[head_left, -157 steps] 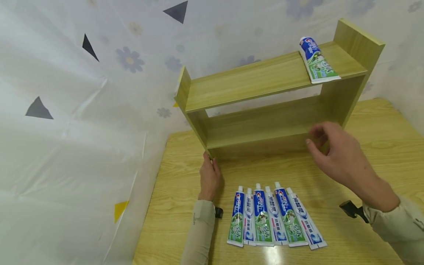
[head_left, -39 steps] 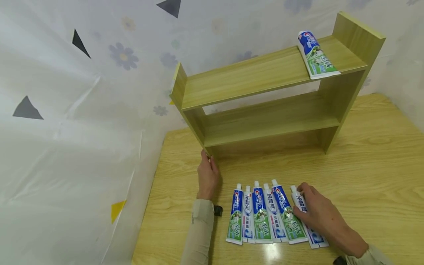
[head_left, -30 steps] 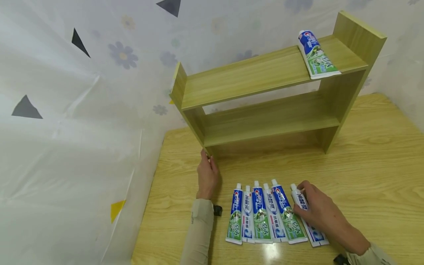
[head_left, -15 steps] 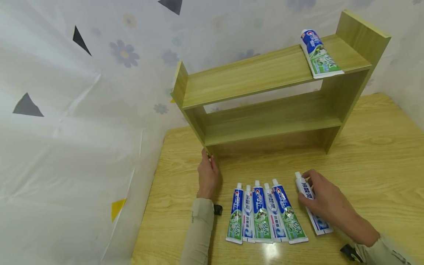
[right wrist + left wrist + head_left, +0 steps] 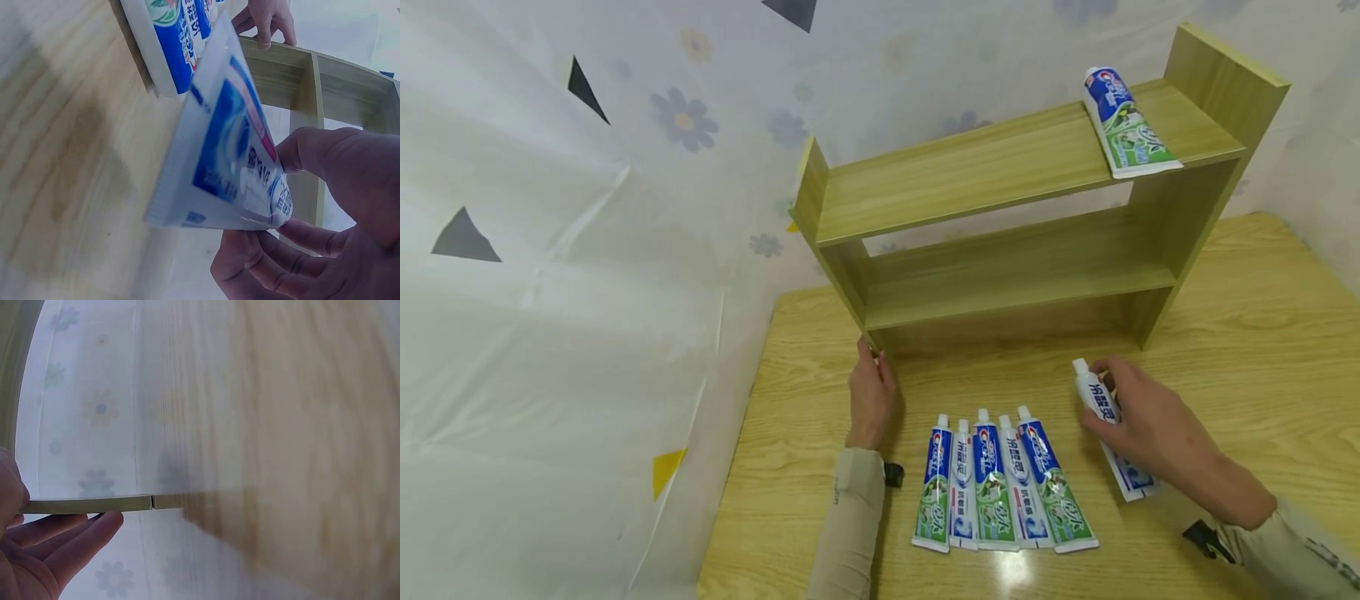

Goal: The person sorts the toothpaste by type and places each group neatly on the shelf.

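Table (image 5: 1255, 333) carries rack (image 5: 955, 192), far side; five-tube row (image 5: 988, 483), near, flat, likely against rolling. Left grip (image 5: 872, 398) pinches rack's left upright, probably steadying it. Right grip (image 5: 1153, 421), right of row, pinches white tube (image 5: 1097, 400), cap (image 5: 1080, 365) pointing far.

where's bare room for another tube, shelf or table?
Upper shelf, left of its lone tube; lower shelf, end to end; table, right of the rack, beyond the right hand. Crowded: table's near side, where five tubes lie together.
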### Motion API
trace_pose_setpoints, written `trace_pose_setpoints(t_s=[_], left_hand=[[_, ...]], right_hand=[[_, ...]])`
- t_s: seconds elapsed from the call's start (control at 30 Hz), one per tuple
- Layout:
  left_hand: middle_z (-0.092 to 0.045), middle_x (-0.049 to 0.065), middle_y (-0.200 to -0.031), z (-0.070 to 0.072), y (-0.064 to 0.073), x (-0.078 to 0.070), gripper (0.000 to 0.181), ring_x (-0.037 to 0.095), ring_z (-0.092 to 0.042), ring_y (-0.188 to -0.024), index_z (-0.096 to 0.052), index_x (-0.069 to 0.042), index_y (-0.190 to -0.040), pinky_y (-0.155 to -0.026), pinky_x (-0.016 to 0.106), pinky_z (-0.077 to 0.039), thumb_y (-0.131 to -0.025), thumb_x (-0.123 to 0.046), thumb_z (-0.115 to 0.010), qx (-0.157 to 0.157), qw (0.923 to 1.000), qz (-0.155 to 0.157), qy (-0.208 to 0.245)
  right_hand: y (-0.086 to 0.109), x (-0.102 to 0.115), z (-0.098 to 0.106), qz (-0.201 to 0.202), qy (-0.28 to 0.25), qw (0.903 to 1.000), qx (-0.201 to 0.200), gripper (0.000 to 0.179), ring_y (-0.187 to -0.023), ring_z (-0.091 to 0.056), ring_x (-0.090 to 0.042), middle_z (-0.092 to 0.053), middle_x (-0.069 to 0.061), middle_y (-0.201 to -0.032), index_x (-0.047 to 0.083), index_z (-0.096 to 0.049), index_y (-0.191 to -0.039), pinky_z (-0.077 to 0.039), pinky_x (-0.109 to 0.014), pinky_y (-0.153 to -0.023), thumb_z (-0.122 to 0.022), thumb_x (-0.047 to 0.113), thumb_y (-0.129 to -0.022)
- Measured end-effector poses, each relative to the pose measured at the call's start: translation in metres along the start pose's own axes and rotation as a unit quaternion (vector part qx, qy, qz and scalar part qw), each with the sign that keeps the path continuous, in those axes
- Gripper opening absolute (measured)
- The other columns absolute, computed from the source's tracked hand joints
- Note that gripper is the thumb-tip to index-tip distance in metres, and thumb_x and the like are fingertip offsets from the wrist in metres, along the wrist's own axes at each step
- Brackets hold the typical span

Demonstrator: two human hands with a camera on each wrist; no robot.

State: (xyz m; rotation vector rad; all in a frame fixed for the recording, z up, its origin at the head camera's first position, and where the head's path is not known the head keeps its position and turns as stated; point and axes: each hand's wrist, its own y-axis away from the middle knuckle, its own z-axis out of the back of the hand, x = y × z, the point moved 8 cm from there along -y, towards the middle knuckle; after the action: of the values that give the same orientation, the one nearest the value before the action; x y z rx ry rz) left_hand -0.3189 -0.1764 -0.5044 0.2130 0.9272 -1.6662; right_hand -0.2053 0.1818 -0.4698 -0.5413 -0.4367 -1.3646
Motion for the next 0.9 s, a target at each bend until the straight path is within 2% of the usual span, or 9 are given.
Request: trace_pose_setpoints(t_s=[0.3, 0.47, 0.67, 0.77, 0.9], left_hand=[[-0.066, 0.017, -0.085, 0.0, 0.0, -0.001, 0.033, 0.016, -0.053, -0.061, -0.045, 0.003, -0.148, -0.055, 0.029, -0.047, -0.118, -0.012, -0.045, -0.005, 1.0, -0.006, -0.001], [-0.066, 0.018, -0.084, 0.002, 0.001, -0.002, 0.033, 0.017, -0.053, -0.06, -0.046, 0.003, -0.147, -0.052, 0.03, -0.047, -0.119, -0.014, -0.044, -0.012, 0.9997, -0.013, 0.015], [-0.067, 0.021, -0.086, -0.002, 0.001, 0.007, 0.036, 0.019, -0.054, -0.059, -0.047, 0.002, -0.144, -0.049, 0.034, -0.047, -0.12, -0.023, -0.04, -0.031, 0.9982, -0.036, 0.037], [-0.066, 0.02, -0.086, -0.01, 0.001, 0.02, 0.034, 0.018, -0.053, -0.058, -0.048, 0.002, -0.142, -0.049, 0.035, -0.046, -0.12, -0.022, -0.041, -0.035, 0.9984, -0.036, 0.026], [-0.066, 0.019, -0.085, -0.01, 0.002, 0.02, 0.031, 0.018, -0.054, -0.059, -0.048, 0.003, -0.141, -0.049, 0.035, -0.046, -0.119, -0.018, -0.043, -0.036, 0.9985, -0.036, 0.018]], right_hand=[[-0.012, 0.01, 0.023, 0.024, 0.012, 0.9996, -0.011, 0.064, -0.072, -0.059, -0.016, -0.065, -0.024, -0.108, -0.007, -0.049, -0.141, -0.045, -0.025, -0.05, -0.084, 0.018, -0.094], [-0.018, 0.014, 0.034, 0.036, 0.02, 0.9987, -0.029, 0.063, -0.07, -0.058, -0.015, -0.066, -0.023, -0.105, -0.007, -0.049, -0.139, -0.045, -0.025, -0.049, -0.085, 0.019, -0.094], [-0.026, 0.021, 0.048, 0.058, 0.033, 0.996, -0.059, 0.061, -0.077, -0.062, -0.021, -0.066, -0.024, -0.107, -0.008, -0.051, -0.136, -0.044, -0.023, -0.054, -0.086, 0.015, -0.092], [-0.031, 0.022, 0.052, 0.055, 0.033, 0.9961, -0.06, 0.061, -0.079, -0.063, -0.023, -0.066, -0.025, -0.109, -0.008, -0.051, -0.136, -0.045, -0.023, -0.055, -0.085, 0.015, -0.092], [-0.037, 0.024, 0.059, 0.056, 0.039, 0.9956, -0.063, 0.061, -0.082, -0.062, -0.026, -0.065, -0.026, -0.11, -0.008, -0.051, -0.137, -0.045, -0.025, -0.057, -0.085, 0.015, -0.092]])
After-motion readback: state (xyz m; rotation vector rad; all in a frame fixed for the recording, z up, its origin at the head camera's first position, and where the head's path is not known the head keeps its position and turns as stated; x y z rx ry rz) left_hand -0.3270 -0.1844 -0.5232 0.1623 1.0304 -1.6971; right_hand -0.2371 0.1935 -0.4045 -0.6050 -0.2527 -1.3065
